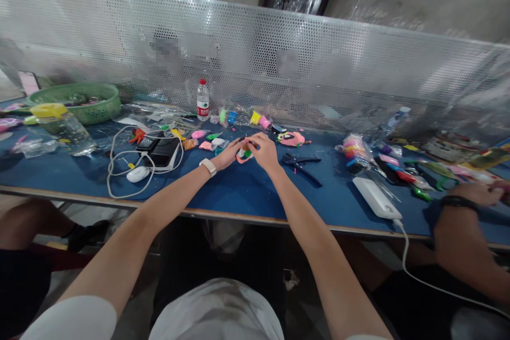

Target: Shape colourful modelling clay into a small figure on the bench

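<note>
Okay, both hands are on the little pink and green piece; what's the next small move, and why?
I'd steady the small piece with the left hand and ease the right hand's fingers slightly aside, since the fingers of both hands crowd its top and hide much of it.

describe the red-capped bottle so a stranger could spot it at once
A metal screen runs along the back of the blue table. In front of it, right of the green basket, stands a clear bottle. Its red cap sets it apart from the pale-capped bottle farther right.
</note>
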`<state>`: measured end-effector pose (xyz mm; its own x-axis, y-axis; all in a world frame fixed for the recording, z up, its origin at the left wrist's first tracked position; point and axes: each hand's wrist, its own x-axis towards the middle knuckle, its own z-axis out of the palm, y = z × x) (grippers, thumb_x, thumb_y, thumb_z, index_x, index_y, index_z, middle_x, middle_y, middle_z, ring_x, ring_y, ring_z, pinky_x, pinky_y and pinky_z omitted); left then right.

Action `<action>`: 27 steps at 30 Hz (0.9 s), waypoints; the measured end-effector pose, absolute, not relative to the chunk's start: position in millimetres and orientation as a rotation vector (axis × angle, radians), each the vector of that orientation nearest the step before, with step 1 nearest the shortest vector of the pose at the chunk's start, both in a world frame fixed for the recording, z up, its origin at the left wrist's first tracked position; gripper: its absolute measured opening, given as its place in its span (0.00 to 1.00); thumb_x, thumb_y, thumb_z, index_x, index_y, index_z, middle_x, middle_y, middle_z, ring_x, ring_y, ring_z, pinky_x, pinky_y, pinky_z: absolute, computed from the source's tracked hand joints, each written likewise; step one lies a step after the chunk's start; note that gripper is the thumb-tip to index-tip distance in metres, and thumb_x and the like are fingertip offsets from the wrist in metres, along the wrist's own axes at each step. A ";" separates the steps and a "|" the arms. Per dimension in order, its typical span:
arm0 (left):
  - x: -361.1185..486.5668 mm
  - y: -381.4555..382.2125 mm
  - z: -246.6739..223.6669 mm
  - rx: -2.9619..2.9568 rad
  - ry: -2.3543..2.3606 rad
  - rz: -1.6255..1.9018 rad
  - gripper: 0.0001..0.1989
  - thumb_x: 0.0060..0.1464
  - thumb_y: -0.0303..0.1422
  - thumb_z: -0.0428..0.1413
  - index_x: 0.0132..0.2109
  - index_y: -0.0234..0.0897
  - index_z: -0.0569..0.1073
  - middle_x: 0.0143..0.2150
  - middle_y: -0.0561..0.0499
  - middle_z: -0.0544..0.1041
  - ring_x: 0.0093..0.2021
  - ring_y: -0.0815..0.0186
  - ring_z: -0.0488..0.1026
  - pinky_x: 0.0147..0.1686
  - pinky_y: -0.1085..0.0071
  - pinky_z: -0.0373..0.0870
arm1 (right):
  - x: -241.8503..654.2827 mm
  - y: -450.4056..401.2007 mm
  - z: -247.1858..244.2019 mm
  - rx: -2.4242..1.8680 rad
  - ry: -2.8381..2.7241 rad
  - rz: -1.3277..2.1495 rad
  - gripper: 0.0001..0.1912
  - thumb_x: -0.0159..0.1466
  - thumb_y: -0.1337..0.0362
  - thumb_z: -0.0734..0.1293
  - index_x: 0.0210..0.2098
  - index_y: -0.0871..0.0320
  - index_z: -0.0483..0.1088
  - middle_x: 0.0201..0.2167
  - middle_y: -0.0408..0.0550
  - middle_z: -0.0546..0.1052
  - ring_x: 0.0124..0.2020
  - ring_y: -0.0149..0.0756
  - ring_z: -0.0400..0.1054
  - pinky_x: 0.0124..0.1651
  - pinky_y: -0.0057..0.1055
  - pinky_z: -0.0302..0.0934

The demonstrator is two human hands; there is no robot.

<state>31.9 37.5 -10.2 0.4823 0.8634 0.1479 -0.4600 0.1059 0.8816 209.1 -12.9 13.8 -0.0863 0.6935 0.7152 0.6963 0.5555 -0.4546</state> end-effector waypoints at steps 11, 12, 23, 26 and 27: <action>31.0 40.5 -10.7 1.298 0.559 1.177 0.12 0.66 0.34 0.72 0.55 0.39 0.87 0.56 0.44 0.88 0.62 0.56 0.82 0.68 0.65 0.73 | 209.9 -6.0 14.0 -1.122 -1.592 0.173 0.34 0.71 0.31 0.72 0.54 0.54 0.86 0.53 0.59 0.85 0.48 0.48 0.80 0.51 0.45 0.78; 30.5 40.6 -10.5 1.321 0.556 1.176 0.13 0.66 0.34 0.72 0.55 0.39 0.87 0.57 0.44 0.88 0.63 0.55 0.82 0.69 0.64 0.73 | 209.9 -4.3 12.9 -1.131 -1.604 0.220 0.34 0.71 0.30 0.72 0.51 0.54 0.87 0.51 0.58 0.86 0.47 0.48 0.81 0.52 0.46 0.78; 30.4 40.7 -12.2 1.433 0.581 1.138 0.12 0.67 0.42 0.72 0.50 0.40 0.88 0.52 0.43 0.89 0.60 0.52 0.82 0.65 0.62 0.76 | 206.8 -4.7 11.1 -1.161 -1.590 0.225 0.37 0.71 0.25 0.68 0.34 0.52 0.83 0.35 0.53 0.86 0.37 0.46 0.81 0.49 0.46 0.77; 26.8 39.2 -8.1 1.538 0.625 1.212 0.11 0.68 0.40 0.71 0.52 0.40 0.88 0.53 0.45 0.88 0.59 0.53 0.81 0.66 0.64 0.73 | 204.5 -6.0 10.7 -1.150 -1.580 0.246 0.37 0.72 0.25 0.67 0.36 0.52 0.84 0.37 0.54 0.87 0.39 0.46 0.81 0.49 0.45 0.78; 26.0 38.5 -6.4 1.551 0.619 1.228 0.11 0.68 0.39 0.71 0.53 0.40 0.88 0.54 0.45 0.88 0.59 0.53 0.80 0.66 0.65 0.72 | 203.5 -6.7 10.9 -1.140 -1.576 0.252 0.37 0.73 0.26 0.66 0.37 0.53 0.84 0.39 0.54 0.87 0.40 0.46 0.82 0.49 0.45 0.78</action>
